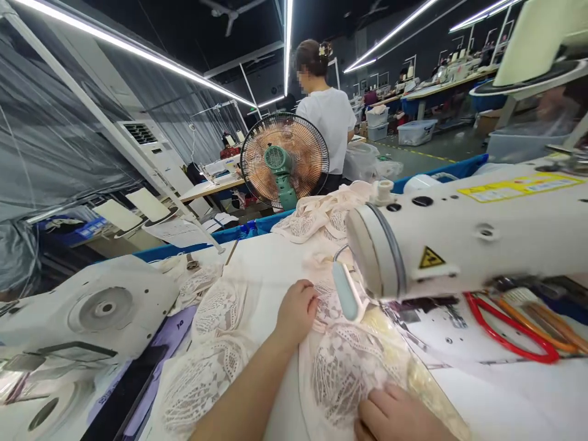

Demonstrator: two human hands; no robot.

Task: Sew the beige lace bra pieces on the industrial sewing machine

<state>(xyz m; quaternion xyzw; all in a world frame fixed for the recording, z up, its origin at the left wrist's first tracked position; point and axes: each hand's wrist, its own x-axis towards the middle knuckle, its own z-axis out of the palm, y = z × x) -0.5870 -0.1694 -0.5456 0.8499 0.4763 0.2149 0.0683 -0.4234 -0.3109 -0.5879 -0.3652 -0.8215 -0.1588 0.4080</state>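
Observation:
A pale pink lace bra (346,373) lies on the white table under the sewing machine head (459,233). My left hand (296,312) is at its far cup, fingers curled down over the left edge of the lace. At the near cup's lower right, my right hand (397,413) has its fingers bent and pinching the fabric. Both thumbs are largely hidden. A small grey-blue lamp (345,291) hangs beside the machine head, just right of my left hand. The needle area is mostly hidden behind it.
More lace bras (214,367) lie to the left, with another pile (316,214) at the back. A second machine (105,306) stands at left. Red-handled scissors (509,331) lie right. Beyond are a fan (285,162) and a person in a white shirt (327,125).

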